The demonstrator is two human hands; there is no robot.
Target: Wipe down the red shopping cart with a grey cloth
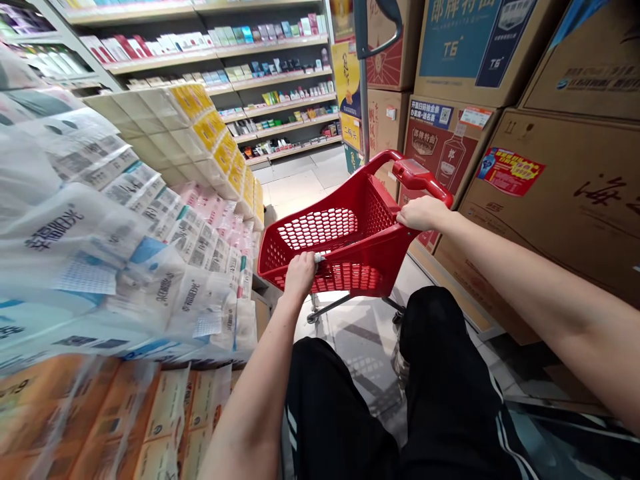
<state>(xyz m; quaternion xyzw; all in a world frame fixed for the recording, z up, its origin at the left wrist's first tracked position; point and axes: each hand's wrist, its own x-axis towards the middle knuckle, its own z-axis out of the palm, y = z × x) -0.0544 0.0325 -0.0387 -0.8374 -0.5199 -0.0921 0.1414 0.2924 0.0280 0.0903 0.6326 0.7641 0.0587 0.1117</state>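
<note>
A red plastic shopping cart with perforated sides stands in the aisle in front of my knees, turned sideways to me. My left hand is closed at the near rim, towards the basket's narrow end. A small white thing pokes out by its fingertips, too small to name. My right hand is wrapped over the top edge at the wide end, just below the red push handle. Both sets of fingers are partly hidden behind the hands and the rim.
Stacked tissue packs line the left side, with orange packs lower down. Tall cardboard cartons wall the right. A grey metal pole rises behind the cart. Shelves of small boxes stand at the back, beyond tiled floor.
</note>
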